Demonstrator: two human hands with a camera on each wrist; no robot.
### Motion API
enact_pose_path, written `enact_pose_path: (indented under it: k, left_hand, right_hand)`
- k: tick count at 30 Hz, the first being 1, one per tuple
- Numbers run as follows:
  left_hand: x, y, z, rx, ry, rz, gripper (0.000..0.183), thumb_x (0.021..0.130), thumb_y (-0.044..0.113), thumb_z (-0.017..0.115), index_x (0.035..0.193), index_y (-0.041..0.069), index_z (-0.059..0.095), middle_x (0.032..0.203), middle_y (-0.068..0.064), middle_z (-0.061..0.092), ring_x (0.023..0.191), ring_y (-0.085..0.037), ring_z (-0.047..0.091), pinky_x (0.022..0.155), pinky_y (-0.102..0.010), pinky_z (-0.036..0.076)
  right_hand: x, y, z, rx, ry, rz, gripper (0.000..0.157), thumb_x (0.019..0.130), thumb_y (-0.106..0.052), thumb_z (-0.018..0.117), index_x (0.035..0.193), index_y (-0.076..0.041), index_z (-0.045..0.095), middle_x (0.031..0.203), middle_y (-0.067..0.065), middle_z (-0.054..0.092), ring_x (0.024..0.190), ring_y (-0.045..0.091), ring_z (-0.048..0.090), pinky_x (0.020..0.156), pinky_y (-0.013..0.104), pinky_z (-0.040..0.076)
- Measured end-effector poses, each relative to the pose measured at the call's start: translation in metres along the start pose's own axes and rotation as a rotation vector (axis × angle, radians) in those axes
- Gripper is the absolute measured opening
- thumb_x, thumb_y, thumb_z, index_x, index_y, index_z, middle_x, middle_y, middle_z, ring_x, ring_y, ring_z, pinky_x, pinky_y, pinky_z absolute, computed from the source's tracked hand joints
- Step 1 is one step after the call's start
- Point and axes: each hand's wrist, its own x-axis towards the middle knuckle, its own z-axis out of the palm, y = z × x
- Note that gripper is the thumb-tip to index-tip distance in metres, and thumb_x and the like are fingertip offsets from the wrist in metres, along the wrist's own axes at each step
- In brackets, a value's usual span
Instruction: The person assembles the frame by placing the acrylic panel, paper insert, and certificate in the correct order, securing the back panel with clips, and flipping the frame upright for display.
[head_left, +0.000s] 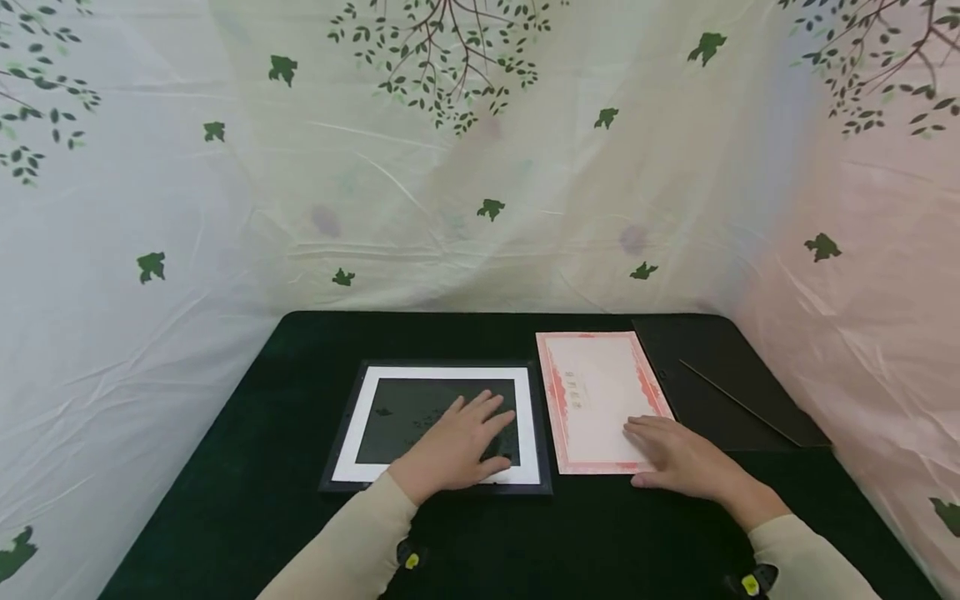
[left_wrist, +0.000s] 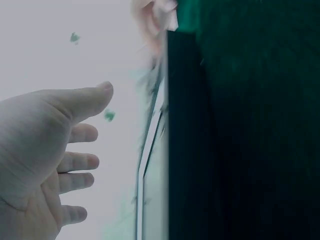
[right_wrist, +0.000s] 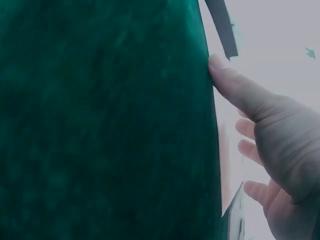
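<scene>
A black picture frame (head_left: 538,450) with a white mat lies flat on the dark green table, its pane reflecting leaves. Over its right half my left hand (head_left: 457,442) is held palm down, fingers spread and straight. The left wrist view shows this hand (left_wrist: 45,155) raised off the pane, holding nothing. Beside the frame lies a certificate (head_left: 600,433) with a pink patterned border. My right hand (head_left: 686,458) is over its lower right corner, fingers extended. Seen from the right wrist, the thumb tip of that hand (right_wrist: 285,145) is right at the near edge, with nothing gripped.
At the right of the certificate is a flat black board (head_left: 765,417) with a thin slanting line across it. The dark green tabletop (head_left: 247,500) reaches back to a pale curtain (head_left: 420,242) printed with leaves and branches, which also hangs at both sides.
</scene>
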Motion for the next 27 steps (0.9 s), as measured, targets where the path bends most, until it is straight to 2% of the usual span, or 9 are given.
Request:
enact_pose_path:
  k: [7, 14, 22, 27]
  left_hand:
    - [0.045, 0.04, 0.015, 0.108, -0.089, 0.084, 0.069, 0.091, 0.061, 0.052, 0.147, 0.022, 0.04, 0.154, -0.005, 0.034, 0.143, -0.023, 0.026, 0.112, -0.049, 0.027]
    - [0.072, 0.07, 0.026, 0.152, -0.145, 0.097, 0.067, 0.09, 0.064, 0.048, 0.144, 0.026, 0.044, 0.151, 0.0, 0.038, 0.142, -0.02, 0.029, 0.111, -0.046, 0.029]
    - [0.079, 0.076, 0.037, 0.161, -0.174, 0.085, 0.064, 0.09, 0.065, 0.049, 0.141, 0.027, 0.046, 0.146, 0.002, 0.043, 0.137, -0.018, 0.035, 0.11, -0.046, 0.03]
    - [0.079, 0.076, 0.043, 0.179, -0.146, 0.077, 0.057, 0.089, 0.063, 0.051, 0.133, 0.027, 0.051, 0.129, 0.002, 0.052, 0.124, -0.015, 0.045, 0.109, -0.045, 0.032]
  right_hand:
    - [-0.005, 0.009, -0.001, -0.021, 0.011, 0.019, 0.083, 0.077, -0.059, 0.071, 0.138, -0.005, 0.053, 0.141, 0.013, 0.05, 0.13, 0.033, 0.044, 0.103, 0.054, 0.037]
    - [-0.009, 0.013, -0.004, -0.02, 0.014, 0.038, 0.081, 0.078, -0.058, 0.071, 0.136, -0.005, 0.054, 0.139, 0.013, 0.052, 0.128, 0.034, 0.046, 0.101, 0.055, 0.038]
    - [-0.006, 0.012, -0.002, -0.001, 0.025, 0.038, 0.079, 0.078, -0.059, 0.07, 0.136, -0.006, 0.055, 0.139, 0.012, 0.053, 0.128, 0.033, 0.047, 0.101, 0.054, 0.039]
    - [-0.006, 0.013, 0.0, 0.018, 0.035, 0.058, 0.081, 0.077, -0.06, 0.07, 0.135, -0.006, 0.055, 0.137, 0.012, 0.054, 0.127, 0.033, 0.048, 0.1, 0.055, 0.039]
